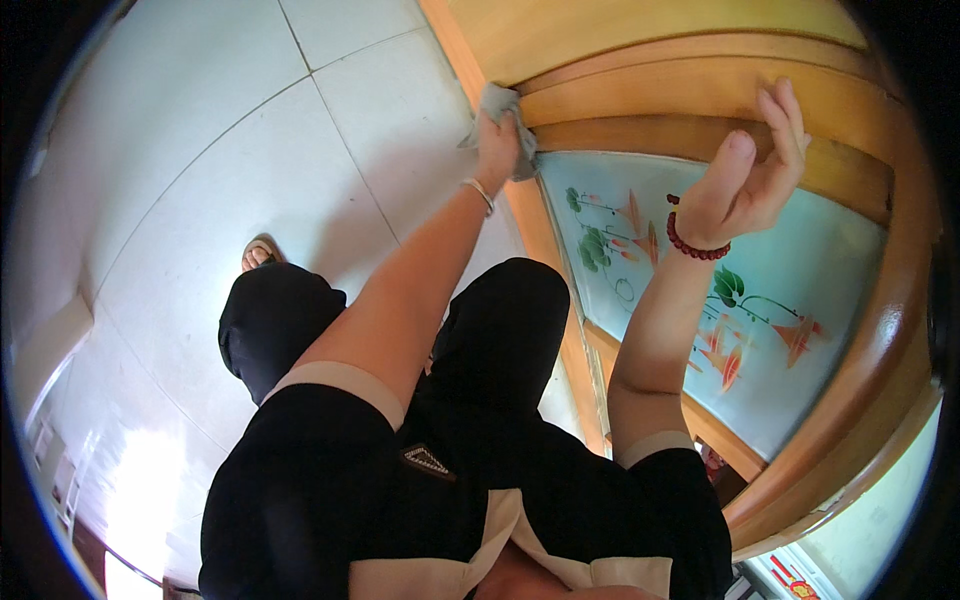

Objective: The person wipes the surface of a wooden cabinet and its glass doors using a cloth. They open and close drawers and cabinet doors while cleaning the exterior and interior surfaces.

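My left hand (498, 147), with a pale bangle at the wrist, grips a grey cloth (498, 99). The cloth lies against the wooden corner post (531, 225) of a cabinet, where a horizontal rail joins it. My right hand (761, 180) is raised in front of the cabinet's upper wooden rail (660, 88), its thumb and fingers apart and nothing in it. Whether its fingers touch the wood I cannot tell. Dark red beads (694, 247) circle that wrist. Behind the right forearm is a frosted glass panel (780, 240) painted with orange trumpet-shaped flowers and green leaves.
Pale floor tiles (187, 225) stretch along the left. My black-clad knees (502, 330) are bent between the arms, close to the cabinet, and one sandalled foot (260, 253) shows. A curved wooden edge (862, 375) bounds the cabinet on the right.
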Demonstrator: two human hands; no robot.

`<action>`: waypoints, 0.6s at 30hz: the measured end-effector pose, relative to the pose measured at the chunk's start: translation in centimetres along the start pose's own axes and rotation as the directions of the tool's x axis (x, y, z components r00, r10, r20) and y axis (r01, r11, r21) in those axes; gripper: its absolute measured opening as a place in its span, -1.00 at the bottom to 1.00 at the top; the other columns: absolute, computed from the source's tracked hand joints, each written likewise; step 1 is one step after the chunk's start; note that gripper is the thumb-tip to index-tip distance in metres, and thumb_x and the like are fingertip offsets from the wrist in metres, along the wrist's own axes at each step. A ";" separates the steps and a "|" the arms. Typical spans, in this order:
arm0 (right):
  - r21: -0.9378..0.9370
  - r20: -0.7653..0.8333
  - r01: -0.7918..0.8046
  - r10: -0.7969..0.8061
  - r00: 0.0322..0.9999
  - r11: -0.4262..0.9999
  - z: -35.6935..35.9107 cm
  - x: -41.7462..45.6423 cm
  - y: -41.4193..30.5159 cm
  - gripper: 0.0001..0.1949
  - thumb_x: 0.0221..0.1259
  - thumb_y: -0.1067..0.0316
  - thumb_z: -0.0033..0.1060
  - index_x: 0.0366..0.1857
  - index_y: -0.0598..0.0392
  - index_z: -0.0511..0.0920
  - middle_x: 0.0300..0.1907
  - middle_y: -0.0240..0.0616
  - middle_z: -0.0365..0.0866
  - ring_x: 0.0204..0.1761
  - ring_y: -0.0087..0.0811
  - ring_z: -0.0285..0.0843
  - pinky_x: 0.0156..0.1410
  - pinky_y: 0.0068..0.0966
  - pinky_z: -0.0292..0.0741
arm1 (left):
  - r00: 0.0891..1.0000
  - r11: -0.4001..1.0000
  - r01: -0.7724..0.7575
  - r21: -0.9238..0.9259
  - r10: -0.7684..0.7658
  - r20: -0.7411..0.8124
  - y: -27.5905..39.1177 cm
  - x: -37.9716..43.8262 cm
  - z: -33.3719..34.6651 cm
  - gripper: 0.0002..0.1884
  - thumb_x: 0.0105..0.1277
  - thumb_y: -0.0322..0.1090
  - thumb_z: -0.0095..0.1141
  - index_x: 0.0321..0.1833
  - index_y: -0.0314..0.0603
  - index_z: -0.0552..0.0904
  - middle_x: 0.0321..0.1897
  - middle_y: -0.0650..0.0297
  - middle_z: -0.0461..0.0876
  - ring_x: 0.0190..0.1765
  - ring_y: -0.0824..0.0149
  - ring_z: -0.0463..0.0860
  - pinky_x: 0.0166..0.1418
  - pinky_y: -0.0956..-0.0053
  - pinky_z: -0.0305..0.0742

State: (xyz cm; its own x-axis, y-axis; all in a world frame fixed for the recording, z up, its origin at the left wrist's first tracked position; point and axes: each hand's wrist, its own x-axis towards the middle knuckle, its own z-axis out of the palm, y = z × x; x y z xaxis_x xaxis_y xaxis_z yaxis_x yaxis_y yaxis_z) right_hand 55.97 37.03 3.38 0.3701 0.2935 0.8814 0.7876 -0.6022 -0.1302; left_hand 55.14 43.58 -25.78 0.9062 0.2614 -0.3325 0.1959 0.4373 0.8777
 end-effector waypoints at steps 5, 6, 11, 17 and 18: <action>-0.025 0.154 0.062 -0.057 0.986 0.998 -0.6 0.8 -0.3 -0.71 0.36 0.46 0.04 0.10 0.27 0.55 0.24 0.04 0.57 0.28 -0.16 0.50 0.55 -0.11 0.07 | 0.851 0.813 0.497 -0.304 -0.525 -0.013 -7.9 6.0 -2.3 -0.64 0.51 -0.17 -0.11 0.15 -0.29 0.54 -0.04 0.05 0.69 -0.05 0.09 0.69 0.09 0.17 0.56; -0.049 0.183 0.058 -0.048 0.982 0.997 -1.2 0.9 -0.3 -0.71 0.36 0.46 0.06 0.11 0.24 0.55 0.24 0.02 0.58 0.29 -0.18 0.50 0.57 -0.10 0.03 | 0.779 0.693 0.597 -0.404 -0.621 0.086 -8.3 5.9 -2.2 -0.66 0.50 -0.17 -0.12 0.10 -0.27 0.56 -0.08 0.06 0.70 -0.08 0.09 0.70 0.07 0.16 0.57; -0.063 0.209 0.014 0.000 0.978 0.998 -1.3 1.1 -0.8 -0.70 0.34 0.45 0.13 0.13 0.18 0.56 0.26 -0.05 0.58 0.31 -0.23 0.48 0.60 -0.09 -0.03 | 0.769 0.543 0.558 -0.627 -0.623 0.143 -9.3 2.2 0.9 -0.66 0.52 -0.14 -0.24 0.02 -0.16 0.59 -0.07 0.12 0.69 0.00 0.10 0.67 0.18 0.03 0.56; -0.010 0.206 -0.063 0.064 0.976 0.998 -2.1 0.6 -1.4 -0.70 0.34 0.46 0.13 0.11 0.24 0.56 0.25 0.00 0.57 0.32 -0.19 0.49 0.54 -0.17 0.16 | 0.927 0.799 0.372 -0.473 -0.350 0.138 0.3 -6.7 6.2 -0.72 0.37 -0.33 -0.02 0.06 -0.27 0.54 -0.23 0.15 0.61 -0.12 0.12 0.62 0.03 0.21 0.56; 0.012 0.195 -0.078 0.074 0.978 0.997 -2.1 0.7 -1.6 -0.71 0.34 0.46 0.12 0.10 0.26 0.56 0.24 0.01 0.57 0.31 -0.18 0.49 0.52 -0.19 0.21 | 0.972 0.885 0.216 -0.413 -0.236 0.002 2.5 -8.1 7.0 -0.70 0.34 -0.38 0.00 0.09 -0.31 0.54 -0.19 0.12 0.58 -0.06 0.08 0.60 0.09 0.19 0.53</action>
State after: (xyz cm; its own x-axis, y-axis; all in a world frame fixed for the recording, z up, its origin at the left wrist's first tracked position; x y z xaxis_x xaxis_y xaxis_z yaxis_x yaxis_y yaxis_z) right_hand 53.93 36.69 5.12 0.5165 0.3871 0.7638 0.7622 -0.6143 -0.2040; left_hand 50.94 36.51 -18.47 0.8352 0.1491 -0.5294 0.2141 0.7985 0.5626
